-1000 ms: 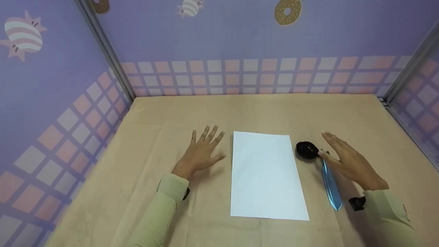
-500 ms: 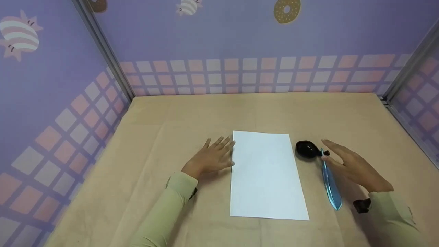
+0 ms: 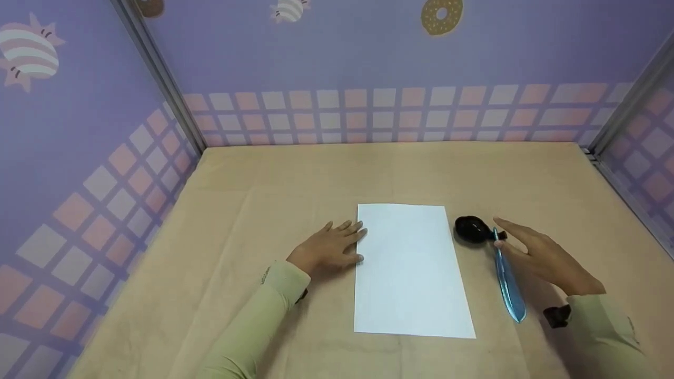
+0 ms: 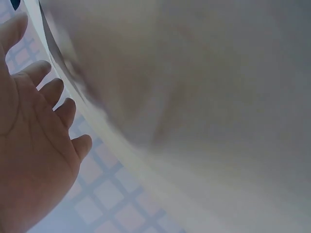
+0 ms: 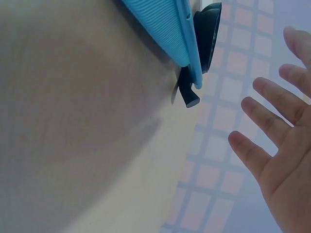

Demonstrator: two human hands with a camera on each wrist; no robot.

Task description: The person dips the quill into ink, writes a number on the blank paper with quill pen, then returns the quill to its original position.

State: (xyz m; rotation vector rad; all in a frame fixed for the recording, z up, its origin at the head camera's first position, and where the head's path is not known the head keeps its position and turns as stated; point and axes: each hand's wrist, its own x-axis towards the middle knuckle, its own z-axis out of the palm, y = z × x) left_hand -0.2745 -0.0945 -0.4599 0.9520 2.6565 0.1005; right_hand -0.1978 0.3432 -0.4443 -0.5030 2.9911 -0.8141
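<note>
Paper (image 3: 410, 268) lies flat mid-table; I rest my open left hand (image 3: 329, 250) at its edge, my open right hand (image 3: 542, 255) beside the untouched blue feather pen (image 3: 506, 284).

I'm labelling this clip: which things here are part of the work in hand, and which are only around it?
In hand:
left hand, fingertips at the white paper sheet
right hand, open beside the blue feather quill and black inkpot

Around it:
tan table cloth
purple patterned walls
</note>
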